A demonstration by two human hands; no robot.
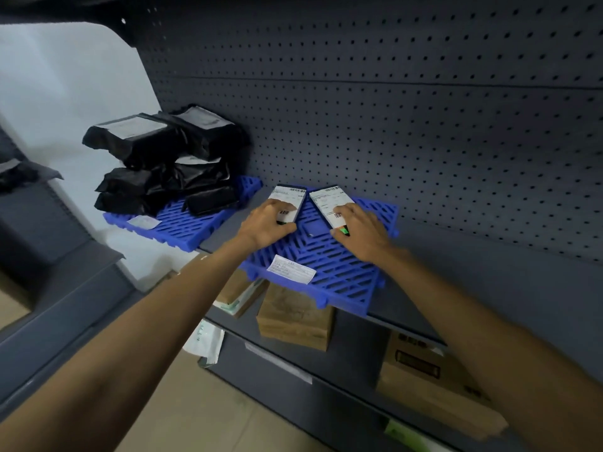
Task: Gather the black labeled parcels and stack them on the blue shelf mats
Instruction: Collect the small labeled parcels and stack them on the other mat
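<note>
Head view: my left hand and right hand are each gripping a barcode-labeled parcel on the blue mat; label text is proving unreadable.

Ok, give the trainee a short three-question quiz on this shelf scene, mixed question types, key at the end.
1. True or false: the stack of black parcels sits on the left blue mat.
2. How many labeled parcels are the hands touching on the right blue mat?
3. What lies on the lower shelf? A) cardboard boxes B) bottles C) tools

Key: 1 true. 2 two: left hand on the left parcel, right hand on the right parcel. 3 A.
</note>
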